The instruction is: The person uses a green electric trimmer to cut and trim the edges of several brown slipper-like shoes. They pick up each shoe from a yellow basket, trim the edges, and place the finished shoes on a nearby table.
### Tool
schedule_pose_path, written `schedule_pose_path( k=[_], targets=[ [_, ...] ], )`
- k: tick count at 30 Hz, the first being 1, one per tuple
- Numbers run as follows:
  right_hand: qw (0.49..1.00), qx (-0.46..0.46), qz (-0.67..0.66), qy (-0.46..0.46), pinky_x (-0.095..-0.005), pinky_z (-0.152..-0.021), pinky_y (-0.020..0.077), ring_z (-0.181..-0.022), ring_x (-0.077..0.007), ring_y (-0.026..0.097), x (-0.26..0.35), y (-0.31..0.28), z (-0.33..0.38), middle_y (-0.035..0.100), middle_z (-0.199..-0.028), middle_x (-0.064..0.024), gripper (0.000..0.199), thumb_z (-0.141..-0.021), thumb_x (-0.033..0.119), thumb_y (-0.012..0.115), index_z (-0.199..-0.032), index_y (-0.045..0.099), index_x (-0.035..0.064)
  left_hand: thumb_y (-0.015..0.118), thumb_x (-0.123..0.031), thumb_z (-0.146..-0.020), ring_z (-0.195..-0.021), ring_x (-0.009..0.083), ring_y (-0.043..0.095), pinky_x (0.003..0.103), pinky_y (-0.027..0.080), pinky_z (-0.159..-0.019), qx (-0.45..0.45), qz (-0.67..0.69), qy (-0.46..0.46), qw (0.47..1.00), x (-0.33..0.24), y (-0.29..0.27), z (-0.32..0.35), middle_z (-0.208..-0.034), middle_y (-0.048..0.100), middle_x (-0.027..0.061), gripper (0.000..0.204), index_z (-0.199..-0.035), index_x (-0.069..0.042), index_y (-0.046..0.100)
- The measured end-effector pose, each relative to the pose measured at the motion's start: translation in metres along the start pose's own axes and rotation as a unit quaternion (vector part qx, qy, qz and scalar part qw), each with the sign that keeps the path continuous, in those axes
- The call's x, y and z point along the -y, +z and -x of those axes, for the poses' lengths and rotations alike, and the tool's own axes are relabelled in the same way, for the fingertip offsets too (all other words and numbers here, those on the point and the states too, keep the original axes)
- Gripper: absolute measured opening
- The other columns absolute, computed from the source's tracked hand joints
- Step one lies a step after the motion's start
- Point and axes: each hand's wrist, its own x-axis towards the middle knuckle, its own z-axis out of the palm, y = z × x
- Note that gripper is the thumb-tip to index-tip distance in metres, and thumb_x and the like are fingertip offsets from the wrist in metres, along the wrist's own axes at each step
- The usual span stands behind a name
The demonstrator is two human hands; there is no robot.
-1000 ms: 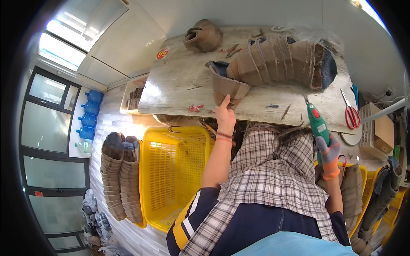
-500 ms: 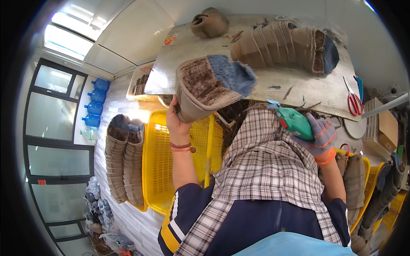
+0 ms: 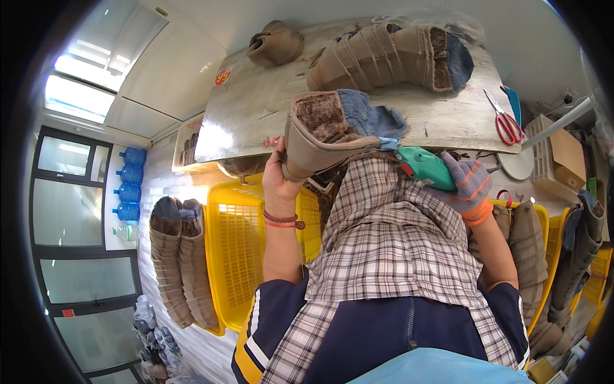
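My bare left hand is closed on the side of a tan boot upper, its open top tilted toward me. Brown and blue plush lining shows inside it. My right hand, in a grey glove with orange stripes and cuff, grips a green handheld electric cutter. The cutter's light-blue head is at the near rim of the upper, by the blue lining; whether its blade bites into the material is too small to tell.
On the worktable lie a row of nested boot uppers, a rolled upper and red-handled scissors. A yellow basket stands to my left, beside more stacked uppers. Filled yellow crates stand to my right.
The boot upper has moved right and tipped, and the cutter has shifted left, so the cutter's head now meets the upper's rim where a gap was before. My view has also shifted.
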Motion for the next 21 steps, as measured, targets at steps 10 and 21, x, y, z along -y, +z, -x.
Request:
schedule_pose_path(
  k=[10,21],
  targets=[
    [0.999,-0.03,-0.016,-0.002,-0.0306,-0.053,0.0403,-0.053,-0.0166,0.05,-0.003,0.004,0.001,0.049,-0.063,-0.0011,0.071,-0.059,0.041,0.083,-0.112,0.058,0.0017,0.037,-0.021,-0.099,-0.114,0.0304,0.053,0.048,0.042,-0.099,-0.034,-0.007,-0.011,0.999,0.015,-0.004,-0.021,-0.124,0.056,0.0143,0.033,-0.121,-0.002,0.052],
    [0.995,-0.06,-0.075,0.028,-0.0299,-0.052,0.0433,-0.052,-0.0173,0.051,0.013,0.02,-0.006,0.048,-0.059,-0.0014,0.069,-0.057,0.043,0.083,-0.109,0.061,0.0028,0.044,-0.022,-0.097,-0.12,0.0299,0.049,0.05,0.037,-0.102,-0.016,-0.07,0.091,0.993,0.053,0.016,-0.019,-0.131,0.051,0.0119,0.035,-0.128,-0.006,0.048]
  ],
)
